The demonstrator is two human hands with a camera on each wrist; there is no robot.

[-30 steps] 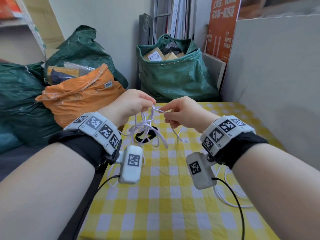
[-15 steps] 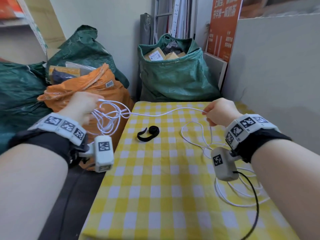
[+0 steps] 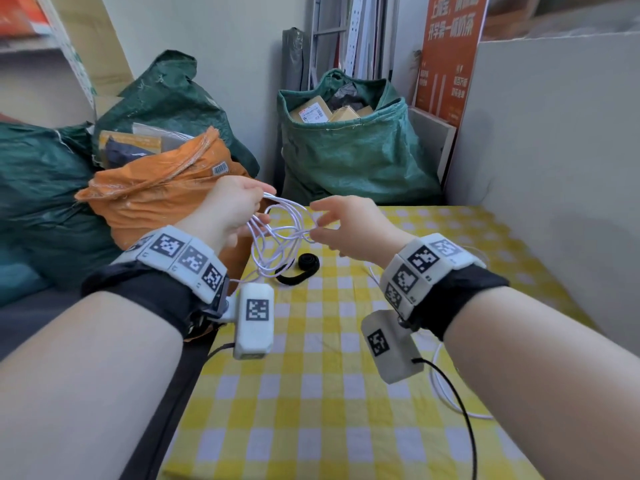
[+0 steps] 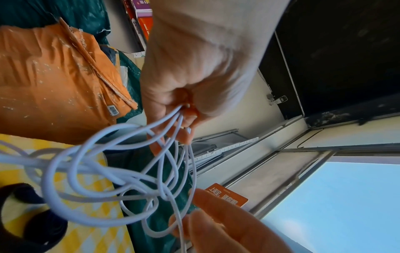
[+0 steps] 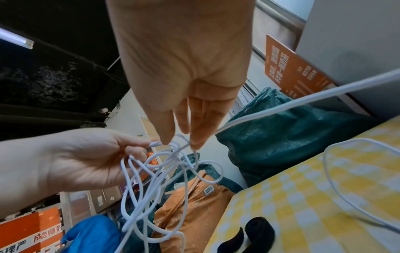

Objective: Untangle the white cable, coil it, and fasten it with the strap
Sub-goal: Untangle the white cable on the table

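Note:
The white cable (image 3: 277, 233) hangs in several loose loops from my left hand (image 3: 254, 202), whose fingers are curled round the gathered strands above the table's far left corner. The left wrist view shows those loops (image 4: 86, 171) fanning out of the fist (image 4: 194, 77). My right hand (image 3: 323, 230) is close beside it, with its fingertips (image 5: 194, 142) pinching one strand at the bundle. The rest of the cable (image 5: 329, 171) trails loose over the checked cloth on the right. The black strap (image 3: 301, 270) lies curled on the table below the loops, untouched.
The table with the yellow and white checked cloth (image 3: 311, 393) ends at the left beside an orange sack (image 3: 156, 199). Green sacks (image 3: 353, 150) stand behind it. A grey board (image 3: 554, 150) walls off the right side.
Half a second ago my hands were wide apart with a strand stretched between them. Now the right hand has come back to the left, bringing the strand to the bundle.

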